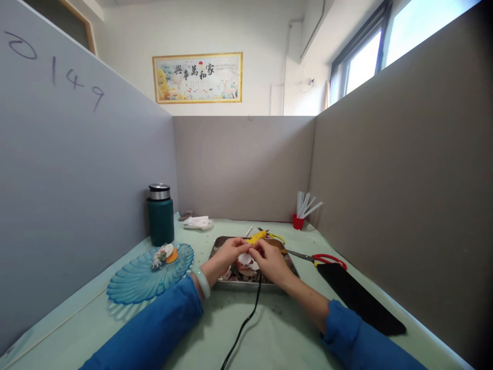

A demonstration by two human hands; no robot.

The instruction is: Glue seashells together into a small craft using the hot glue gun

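Note:
Over a metal tray [250,285], my left hand [230,254] and my right hand [270,261] meet with fingertips pinched close together. Whatever they pinch is too small and too covered by the fingers to make out. Just below the fingertips are white and reddish shells [246,266]; I cannot tell whether the upper white one is held or lies in the tray. Right behind my fingers is a yellow glue gun [257,237], partly hidden. A black cord [250,316] runs from the tray toward me.
Left stands a blue shell-shaped glass plate [134,282] bearing a small shell cluster [165,256], with a green bottle [160,221] behind. Red-handled scissors [331,259] and a black flat piece [358,295] lie right. White sticks fill a red cup [298,222]. Grey partitions [246,169] enclose the table.

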